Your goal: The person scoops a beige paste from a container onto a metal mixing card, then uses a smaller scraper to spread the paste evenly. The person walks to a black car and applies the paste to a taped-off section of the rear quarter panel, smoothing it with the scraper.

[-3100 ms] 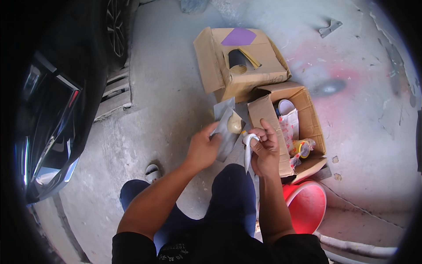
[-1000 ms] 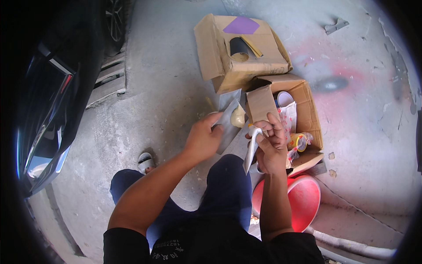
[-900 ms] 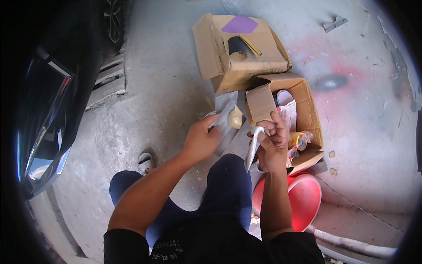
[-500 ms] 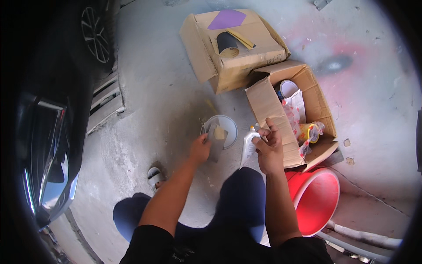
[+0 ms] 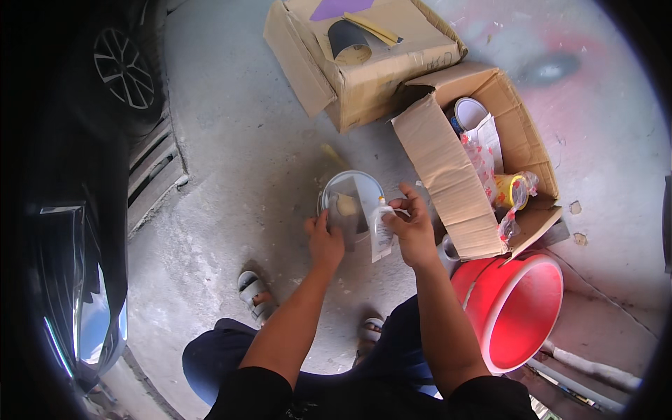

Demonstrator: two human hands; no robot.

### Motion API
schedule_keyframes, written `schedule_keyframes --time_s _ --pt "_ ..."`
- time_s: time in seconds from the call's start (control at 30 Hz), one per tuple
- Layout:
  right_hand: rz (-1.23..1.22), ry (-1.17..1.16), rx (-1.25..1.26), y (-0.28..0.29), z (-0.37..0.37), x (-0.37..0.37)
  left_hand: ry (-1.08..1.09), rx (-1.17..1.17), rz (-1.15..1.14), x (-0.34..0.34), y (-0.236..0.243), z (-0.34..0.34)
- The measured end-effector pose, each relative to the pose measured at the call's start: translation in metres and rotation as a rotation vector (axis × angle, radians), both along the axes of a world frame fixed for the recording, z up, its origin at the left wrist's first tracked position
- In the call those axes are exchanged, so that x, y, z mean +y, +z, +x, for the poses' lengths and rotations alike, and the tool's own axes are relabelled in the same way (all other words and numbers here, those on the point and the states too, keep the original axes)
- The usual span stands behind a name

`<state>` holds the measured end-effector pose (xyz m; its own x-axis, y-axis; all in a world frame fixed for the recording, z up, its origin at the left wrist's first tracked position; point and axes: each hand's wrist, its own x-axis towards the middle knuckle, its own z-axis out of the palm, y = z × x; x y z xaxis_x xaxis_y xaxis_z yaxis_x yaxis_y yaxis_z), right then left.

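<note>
A clear round plastic container (image 5: 351,203) with something yellowish inside stands on the concrete floor in front of me. My left hand (image 5: 324,241) grips its near side. My right hand (image 5: 411,227) holds a small white bottle (image 5: 381,231) upright, right beside the container's rim. Both forearms reach in from the lower edge.
An open cardboard box (image 5: 448,168) with a white tub, plastic bags and a yellow item sits at the right. A second cardboard box (image 5: 364,66) with a black roll lies behind it. A red bucket (image 5: 518,308) stands at lower right. A dark car (image 5: 84,210) lines the left.
The container has gone from being held up in my left hand down to the floor. My view has come closer to it. My right hand still holds the white bottle.
</note>
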<state>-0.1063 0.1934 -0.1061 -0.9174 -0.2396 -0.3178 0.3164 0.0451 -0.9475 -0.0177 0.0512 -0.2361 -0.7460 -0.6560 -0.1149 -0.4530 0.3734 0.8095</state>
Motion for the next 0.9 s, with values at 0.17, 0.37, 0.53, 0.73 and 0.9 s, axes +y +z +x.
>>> schedule_keyframes --time_s 0.17,0.37,0.53,0.73,0.9 --pt "0.069 0.048 -0.027 -0.027 0.009 -0.002 -0.033 0.170 0.082 -0.004 0.008 0.009" --pt "0.132 0.176 -0.002 -0.041 0.017 -0.011 -0.173 0.230 0.657 0.007 0.053 0.003" --pt "0.230 0.191 0.027 -0.053 0.023 -0.017 -0.149 0.129 0.550 0.008 0.041 0.002" --pt "0.331 0.252 0.117 -0.072 0.027 -0.018 -0.126 0.087 0.448 0.008 0.032 0.001" --pt "0.386 0.221 0.132 -0.066 0.027 -0.026 -0.154 0.055 0.385 0.005 0.031 -0.002"
